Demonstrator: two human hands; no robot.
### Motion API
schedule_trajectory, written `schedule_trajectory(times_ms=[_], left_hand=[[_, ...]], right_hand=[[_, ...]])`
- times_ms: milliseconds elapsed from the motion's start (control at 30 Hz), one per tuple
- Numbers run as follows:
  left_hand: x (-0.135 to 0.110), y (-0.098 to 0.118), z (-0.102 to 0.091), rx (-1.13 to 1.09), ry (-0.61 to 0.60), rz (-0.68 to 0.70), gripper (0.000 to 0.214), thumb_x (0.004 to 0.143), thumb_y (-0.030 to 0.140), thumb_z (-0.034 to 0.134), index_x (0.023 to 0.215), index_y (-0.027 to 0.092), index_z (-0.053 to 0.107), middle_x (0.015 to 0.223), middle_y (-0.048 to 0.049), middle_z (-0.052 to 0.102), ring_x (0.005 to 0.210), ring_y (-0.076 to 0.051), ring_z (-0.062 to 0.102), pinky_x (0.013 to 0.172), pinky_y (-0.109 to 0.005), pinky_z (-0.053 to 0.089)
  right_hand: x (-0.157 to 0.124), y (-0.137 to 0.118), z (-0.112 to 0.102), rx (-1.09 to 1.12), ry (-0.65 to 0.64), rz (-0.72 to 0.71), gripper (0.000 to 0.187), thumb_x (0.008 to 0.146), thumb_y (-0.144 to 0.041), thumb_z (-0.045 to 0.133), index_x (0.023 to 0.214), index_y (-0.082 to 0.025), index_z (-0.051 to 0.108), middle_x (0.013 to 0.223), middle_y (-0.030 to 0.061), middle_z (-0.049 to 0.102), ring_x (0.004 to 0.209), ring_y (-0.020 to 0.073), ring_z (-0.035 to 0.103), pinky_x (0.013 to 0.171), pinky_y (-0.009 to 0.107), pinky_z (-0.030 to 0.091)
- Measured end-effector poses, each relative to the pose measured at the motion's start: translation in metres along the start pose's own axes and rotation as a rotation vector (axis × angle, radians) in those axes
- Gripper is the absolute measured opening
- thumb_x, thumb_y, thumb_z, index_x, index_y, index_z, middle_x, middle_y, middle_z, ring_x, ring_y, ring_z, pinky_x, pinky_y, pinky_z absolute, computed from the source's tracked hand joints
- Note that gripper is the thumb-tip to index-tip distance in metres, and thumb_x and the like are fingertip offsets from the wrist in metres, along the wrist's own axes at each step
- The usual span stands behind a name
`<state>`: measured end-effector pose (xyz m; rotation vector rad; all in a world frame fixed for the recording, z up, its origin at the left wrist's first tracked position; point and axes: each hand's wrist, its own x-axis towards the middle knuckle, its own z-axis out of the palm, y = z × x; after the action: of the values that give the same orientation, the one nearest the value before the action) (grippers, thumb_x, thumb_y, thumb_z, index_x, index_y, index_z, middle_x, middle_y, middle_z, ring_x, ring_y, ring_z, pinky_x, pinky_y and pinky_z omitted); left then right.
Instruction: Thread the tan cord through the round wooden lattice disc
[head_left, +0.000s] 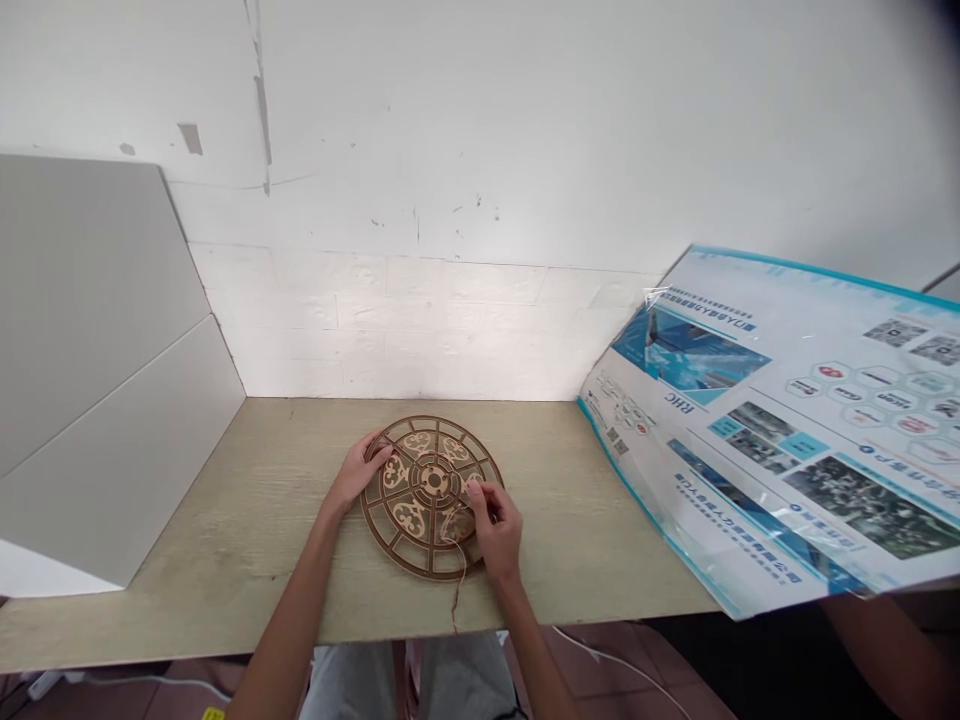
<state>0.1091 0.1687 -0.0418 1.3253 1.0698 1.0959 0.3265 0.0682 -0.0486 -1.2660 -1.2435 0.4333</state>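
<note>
A round wooden openwork disc point(434, 481), with rings, spokes and cut-out scroll patterns, is tilted a little above or against the tabletop. My left hand point(358, 472) grips its left rim, thumb on the upper face and the other fingers partly hidden at the edge. Over the right half of the disc, my right hand point(496, 522) is closed in a pinch near the inner rings; what lies between those fingertips is too small to make out. A thin string point(459, 585) trails from the lower part of the disc down toward the table's front edge.
The disc is over a narrow wooden tabletop point(300, 560) that meets a white wall point(420, 330). At the left stands a grey-white panel point(112, 330). A large printed poster point(750, 430) leans at the right, overlapping the table. Cables point(630, 670) run on the floor below.
</note>
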Motion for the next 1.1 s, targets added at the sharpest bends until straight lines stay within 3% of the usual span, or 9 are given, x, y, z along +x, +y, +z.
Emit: schedule_trajectory(times_ms=[167,267,533,767,1100], left_hand=[[0.000,0.002,0.000,0.003,0.007,0.026,0.058,0.075,0.049,0.068,0.123,0.018,0.056,0.114,-0.0100,0.066,0.106,-0.026,0.061,0.095,-0.041,0.047],[0.000,0.002,0.000,-0.010,-0.003,0.048,0.058,0.075,0.049,0.068,0.122,0.017,0.057,0.114,-0.0108,0.066,0.108,-0.027,0.060,0.094,-0.042,0.047],[0.002,-0.007,-0.002,0.008,-0.004,0.040,0.060,0.076,0.050,0.068,0.124,0.016,0.056,0.114,-0.0108,0.066,0.107,-0.026,0.061,0.096,-0.042,0.045],[-0.003,-0.001,-0.001,0.011,-0.027,0.033,0.058,0.078,0.049,0.065,0.126,0.017,0.056,0.119,-0.0119,0.064,0.108,-0.027,0.060,0.094,-0.043,0.046],[-0.002,-0.002,0.001,-0.033,-0.008,0.012,0.063,0.075,0.047,0.069,0.128,0.016,0.054,0.110,-0.0115,0.068,0.104,-0.027,0.062,0.093,-0.043,0.047]], right_hand=[[0.006,-0.005,0.001,-0.217,0.079,-0.177,0.024,0.090,-0.042,0.052,0.092,-0.018,0.059,0.083,0.0055,0.059,0.077,0.0191,0.053,0.072,0.032,0.045],[0.014,-0.004,0.005,-0.336,0.031,-0.260,0.025,0.089,-0.042,0.054,0.098,-0.019,0.060,0.088,0.0070,0.061,0.087,0.0221,0.054,0.083,0.038,0.043],[0.044,0.020,0.004,-0.361,-0.168,-0.234,0.028,0.093,-0.040,0.045,0.083,-0.020,0.062,0.082,0.0072,0.066,0.080,0.0220,0.057,0.074,0.035,0.044],[0.041,0.037,-0.001,-0.331,-0.171,-0.185,0.029,0.091,-0.043,0.046,0.082,-0.019,0.061,0.082,0.0072,0.065,0.081,0.0221,0.056,0.075,0.036,0.044],[0.039,0.037,0.002,-0.396,-0.237,-0.281,0.026,0.095,-0.038,0.040,0.085,-0.020,0.057,0.085,0.0072,0.061,0.084,0.0218,0.055,0.077,0.036,0.044]])
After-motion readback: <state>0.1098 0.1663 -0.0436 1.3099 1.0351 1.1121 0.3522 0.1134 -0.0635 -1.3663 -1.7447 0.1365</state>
